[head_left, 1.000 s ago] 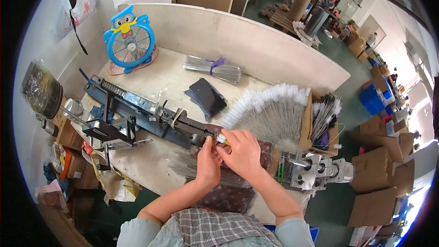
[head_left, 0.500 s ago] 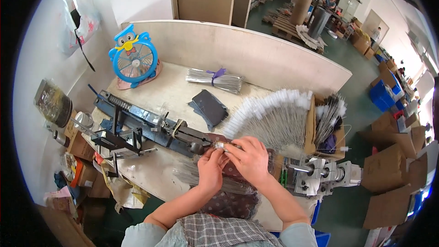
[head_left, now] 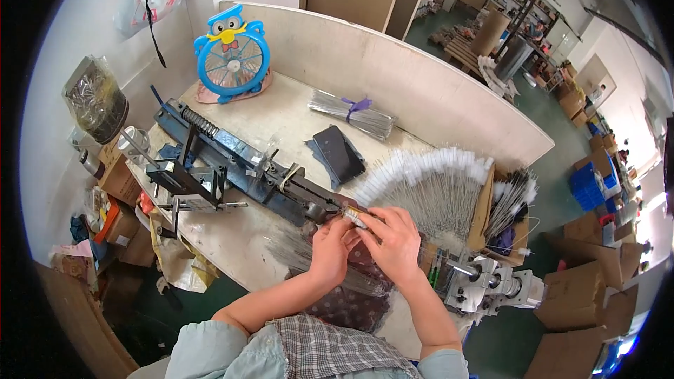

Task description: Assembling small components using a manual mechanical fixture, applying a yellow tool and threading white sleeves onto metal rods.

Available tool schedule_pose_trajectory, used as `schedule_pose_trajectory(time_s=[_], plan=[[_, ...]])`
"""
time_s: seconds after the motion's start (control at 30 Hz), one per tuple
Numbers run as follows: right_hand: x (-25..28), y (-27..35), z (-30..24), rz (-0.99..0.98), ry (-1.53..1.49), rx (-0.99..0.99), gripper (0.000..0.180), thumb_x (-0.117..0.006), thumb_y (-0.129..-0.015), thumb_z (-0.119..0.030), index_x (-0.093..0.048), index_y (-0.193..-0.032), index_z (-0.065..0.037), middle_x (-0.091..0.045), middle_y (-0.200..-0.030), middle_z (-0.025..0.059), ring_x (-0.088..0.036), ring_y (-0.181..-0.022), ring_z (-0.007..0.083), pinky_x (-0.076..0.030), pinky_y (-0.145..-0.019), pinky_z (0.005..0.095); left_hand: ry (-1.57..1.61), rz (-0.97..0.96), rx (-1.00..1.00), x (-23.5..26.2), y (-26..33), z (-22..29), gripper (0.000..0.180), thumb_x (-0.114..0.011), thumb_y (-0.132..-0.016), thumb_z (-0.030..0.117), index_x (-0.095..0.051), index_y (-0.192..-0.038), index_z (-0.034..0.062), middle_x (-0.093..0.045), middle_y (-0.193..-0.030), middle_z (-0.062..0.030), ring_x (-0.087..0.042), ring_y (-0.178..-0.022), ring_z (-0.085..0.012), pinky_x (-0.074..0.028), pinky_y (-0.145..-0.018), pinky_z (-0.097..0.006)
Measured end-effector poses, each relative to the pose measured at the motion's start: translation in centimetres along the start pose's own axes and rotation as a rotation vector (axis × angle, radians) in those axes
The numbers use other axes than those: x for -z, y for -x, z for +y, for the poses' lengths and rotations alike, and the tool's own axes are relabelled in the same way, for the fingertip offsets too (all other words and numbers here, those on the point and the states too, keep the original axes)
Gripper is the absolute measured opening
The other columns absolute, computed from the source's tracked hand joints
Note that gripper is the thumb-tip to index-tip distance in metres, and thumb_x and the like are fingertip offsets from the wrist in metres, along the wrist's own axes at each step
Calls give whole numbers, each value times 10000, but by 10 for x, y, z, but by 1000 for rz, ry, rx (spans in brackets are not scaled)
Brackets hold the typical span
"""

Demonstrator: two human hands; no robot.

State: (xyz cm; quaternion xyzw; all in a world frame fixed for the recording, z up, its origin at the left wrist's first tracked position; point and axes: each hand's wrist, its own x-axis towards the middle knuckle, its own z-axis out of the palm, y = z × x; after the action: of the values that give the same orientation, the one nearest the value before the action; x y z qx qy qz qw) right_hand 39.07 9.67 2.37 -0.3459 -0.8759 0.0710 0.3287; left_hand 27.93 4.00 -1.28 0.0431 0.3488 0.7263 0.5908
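My left hand [head_left: 330,251] and my right hand [head_left: 393,242] meet at the right end of a long dark metal bench device [head_left: 274,186]. Between their pinched fingertips is a small whitish, silvery piece [head_left: 355,218], too small to tell its kind. Both hands are closed on it, close to the device's round end [head_left: 316,212]. Beneath the wrists lies a brown dotted cloth [head_left: 351,307]. Thin wires [head_left: 289,247] are strewn beside the left hand. A wide fan of thin metal wires with white tips [head_left: 425,189] spreads beyond the right hand.
A purple-tied wire bundle [head_left: 354,114] and a dark phone-like slab [head_left: 338,154] lie farther back. A blue cartoon fan [head_left: 234,63] stands at the back left. A silver clamp-like machine [head_left: 491,281] is at the right edge, near a cardboard box of brushes [head_left: 509,217]. A low partition [head_left: 421,74] bounds the table.
The view has shifted, so the table sits farther right in it. Both hands remain at the device's end, and the small piece shows at a slightly different angle between the fingertips.
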Motion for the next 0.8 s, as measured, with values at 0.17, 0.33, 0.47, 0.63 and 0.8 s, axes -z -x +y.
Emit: schedule_pose_trajectory(time_s=[0.17, 0.33, 0.47, 0.63, 0.8], plan=[[-4, 1, -1, 53, -18, 12, 244, -743, -687, -163, -691, -921, -120, -634, -955, 12, -577, -919, 214, -467, -759, 351, 26, -17, -10, 9, -5, -4, 168, -489, -927, 147, -592, -1004, 38, -630, -969, -26, -609, -885, -133, -477, -807, -298], [-7, 1, 1, 118, 18, 32, 240, -758, -659, -158, -696, -886, -107, -643, -910, 19, -590, -870, 222, -477, -731, 343, -2, -43, -15, 3, -4, 0, 134, -495, -920, 114, -573, -990, 32, -625, -983, -45, -609, -897, -134, -475, -815, -297], [-5, 1, 1, 141, 55, 59, 255, -769, -629, -145, -701, -871, -101, -646, -898, 25, -593, -849, 228, -480, -713, 340, -21, -15, -20, 0, -3, 1, 106, -506, -911, 93, -563, -975, 30, -620, -967, -43, -604, -881, -133, -470, -813, -293], [-7, -2, 7, 104, 9, 93, 275, -749, -657, -175, -682, -919, -127, -627, -947, 0, -577, -906, 211, -463, -722, 340, -47, -6, -8, -5, -1, 5, 71, -511, -912, 88, -558, -943, 45, -607, -932, -28, -588, -851, -117, -464, -802, -298], [-5, 0, 8, 57, 19, 83, 273, -741, -668, -181, -681, -931, -132, -621, -946, -4, -573, -913, 206, -463, -725, 348, -20, -2, 6, -2, -1, 3, 83, -510, -915, 87, -563, -961, 42, -606, -931, -24, -589, -845, -109, -465, -799, -284]])
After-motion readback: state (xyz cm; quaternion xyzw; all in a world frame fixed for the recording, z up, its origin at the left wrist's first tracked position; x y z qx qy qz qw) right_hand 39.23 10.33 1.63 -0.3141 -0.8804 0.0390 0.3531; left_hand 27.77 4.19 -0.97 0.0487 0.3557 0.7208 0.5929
